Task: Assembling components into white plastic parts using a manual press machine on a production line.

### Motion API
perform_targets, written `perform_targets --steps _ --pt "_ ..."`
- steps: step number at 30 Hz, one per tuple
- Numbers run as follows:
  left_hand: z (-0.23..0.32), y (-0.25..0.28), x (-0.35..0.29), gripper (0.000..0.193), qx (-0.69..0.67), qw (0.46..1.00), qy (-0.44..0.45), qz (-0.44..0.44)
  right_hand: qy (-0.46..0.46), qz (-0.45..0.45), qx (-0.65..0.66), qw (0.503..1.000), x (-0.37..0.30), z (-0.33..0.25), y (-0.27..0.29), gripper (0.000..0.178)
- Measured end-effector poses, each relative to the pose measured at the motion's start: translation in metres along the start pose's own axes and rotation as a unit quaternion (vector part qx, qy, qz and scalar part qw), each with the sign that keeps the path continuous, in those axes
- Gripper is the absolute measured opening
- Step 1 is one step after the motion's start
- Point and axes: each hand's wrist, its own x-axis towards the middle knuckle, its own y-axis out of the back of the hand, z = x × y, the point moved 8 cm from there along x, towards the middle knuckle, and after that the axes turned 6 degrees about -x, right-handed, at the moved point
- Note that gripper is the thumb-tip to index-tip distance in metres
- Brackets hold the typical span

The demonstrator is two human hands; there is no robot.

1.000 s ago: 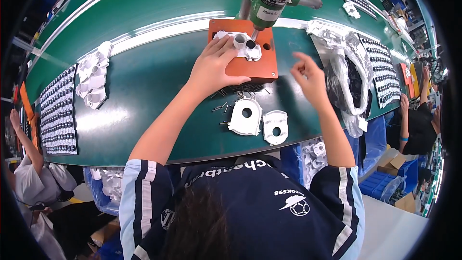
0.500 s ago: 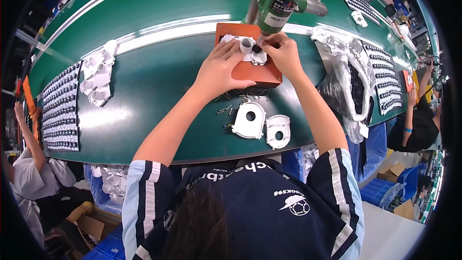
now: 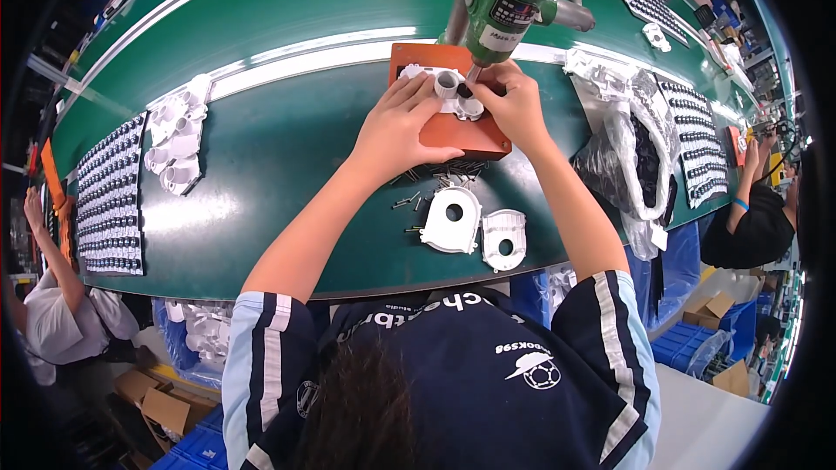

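Observation:
A white plastic housing (image 3: 448, 85) with round sockets lies on an orange block (image 3: 470, 135). My left hand (image 3: 402, 122) rests over its left side, fingers stretched across the white plastic and thumb spread along the block's front. My right hand (image 3: 512, 100) is closed in a pinch at the housing's right side, beside the tip of the green drill-press-like machine (image 3: 501, 17); its fingers hide what they hold. Under the tip, a dark round opening or part shows in the housing. Two white covers (image 3: 451, 219) with round holes lie in front of the block.
Loose screws (image 3: 409, 202) lie by the block's front edge. White housings (image 3: 178, 139) and a rack of black-and-white parts (image 3: 111, 196) stand at left. A clear plastic bag (image 3: 640, 152) and another rack (image 3: 694, 144) are at right. Co-workers sit on both sides.
My right hand has shifted slightly, its fingers lower and closer over the housing by the machine's tip. My left hand has stayed nearly still. The co-workers' arms have moved.

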Motion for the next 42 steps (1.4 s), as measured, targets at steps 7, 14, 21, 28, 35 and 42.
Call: perform_targets --steps 7,14,21,28,35,42 --pt "0.001 0.001 0.0 0.06 -0.003 1.0 -0.004 0.004 0.005 0.019 -0.016 1.0 -0.002 -0.002 0.0 0.017" --pt "0.001 0.001 0.001 0.063 -0.006 1.0 -0.008 0.004 0.053 0.001 -0.099 0.994 -0.007 -0.012 0.002 0.023" --pt "0.002 0.003 0.001 0.063 -0.011 1.0 -0.016 0.012 0.155 -0.064 -0.336 0.927 -0.034 -0.059 -0.005 0.029" --pt "0.0 0.004 0.0 0.061 -0.01 1.0 -0.01 0.011 -0.005 -0.033 -0.199 0.979 -0.013 0.015 0.06 0.043" --pt "0.003 0.003 0.001 0.062 -0.008 1.0 0.0 0.006 -0.031 0.091 0.147 0.984 0.173 0.003 0.164 0.022" --pt "0.003 0.004 0.002 0.062 0.014 1.0 0.01 0.0 -0.152 0.186 0.346 0.907 0.261 -0.079 0.177 0.021"
